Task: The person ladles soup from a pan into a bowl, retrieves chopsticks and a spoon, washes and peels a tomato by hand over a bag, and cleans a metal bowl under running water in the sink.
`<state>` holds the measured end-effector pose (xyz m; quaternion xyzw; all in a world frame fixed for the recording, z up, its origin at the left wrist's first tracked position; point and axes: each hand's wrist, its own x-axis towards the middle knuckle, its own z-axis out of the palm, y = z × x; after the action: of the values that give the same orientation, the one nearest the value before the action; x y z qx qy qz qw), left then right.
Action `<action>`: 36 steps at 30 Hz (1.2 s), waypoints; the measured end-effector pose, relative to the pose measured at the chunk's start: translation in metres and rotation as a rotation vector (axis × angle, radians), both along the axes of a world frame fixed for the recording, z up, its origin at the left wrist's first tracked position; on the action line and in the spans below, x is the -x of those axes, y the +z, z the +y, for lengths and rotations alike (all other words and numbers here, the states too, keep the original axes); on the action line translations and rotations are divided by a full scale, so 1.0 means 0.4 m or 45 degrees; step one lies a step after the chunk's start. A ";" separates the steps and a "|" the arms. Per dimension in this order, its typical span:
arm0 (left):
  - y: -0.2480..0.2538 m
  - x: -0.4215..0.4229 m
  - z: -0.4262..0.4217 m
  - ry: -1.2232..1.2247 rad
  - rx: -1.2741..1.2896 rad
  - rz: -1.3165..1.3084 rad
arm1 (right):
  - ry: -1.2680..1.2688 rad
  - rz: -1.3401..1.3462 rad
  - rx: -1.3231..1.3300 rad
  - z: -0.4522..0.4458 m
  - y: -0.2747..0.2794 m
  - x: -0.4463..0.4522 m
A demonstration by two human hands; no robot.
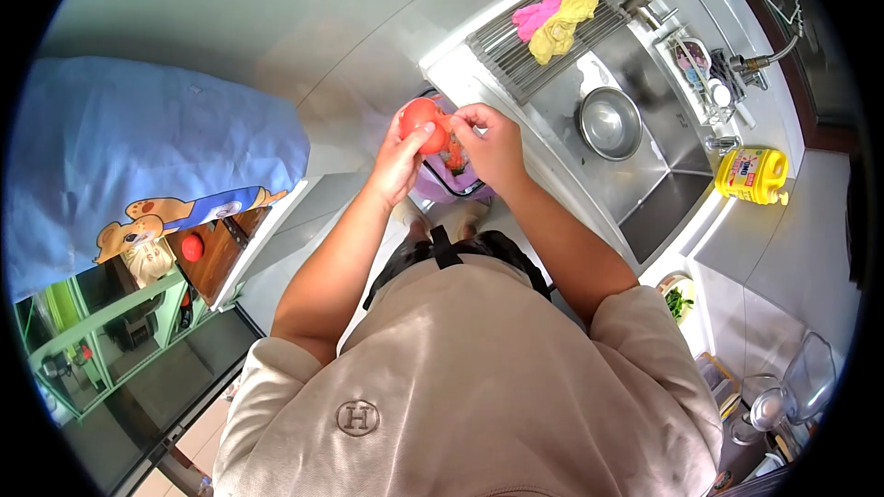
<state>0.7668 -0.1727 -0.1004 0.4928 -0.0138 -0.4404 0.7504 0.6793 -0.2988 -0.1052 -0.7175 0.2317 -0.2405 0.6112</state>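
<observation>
My left hand (396,158) is wrapped round a red tomato (421,117), its thumb pressed on the near side. Close on the right, my right hand (492,144) has thumb and fingertips pinched at a piece of loose tomato skin (444,121) that reaches from the tomato. Both hands are held over a bin lined with a purple bag (431,186). Inside the bag lie red scraps and something green, partly hidden by the hands.
To the right, a sink holds a steel bowl (610,124); a roll-up rack (516,55) bears pink and yellow cloths (564,23). A yellow jug (753,175) stands beyond. At left, another tomato (192,248) sits on a wooden board (208,278) near a blue cover (157,147).
</observation>
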 end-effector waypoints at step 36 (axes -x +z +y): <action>0.012 -0.031 0.038 -0.085 0.124 -0.156 | 0.003 0.197 0.871 -0.016 -0.075 0.010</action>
<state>0.7790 -0.1575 -0.0956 0.4809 -0.0975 -0.4330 0.7561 0.6751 -0.3050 -0.1353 -0.8971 0.1826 -0.2486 0.3164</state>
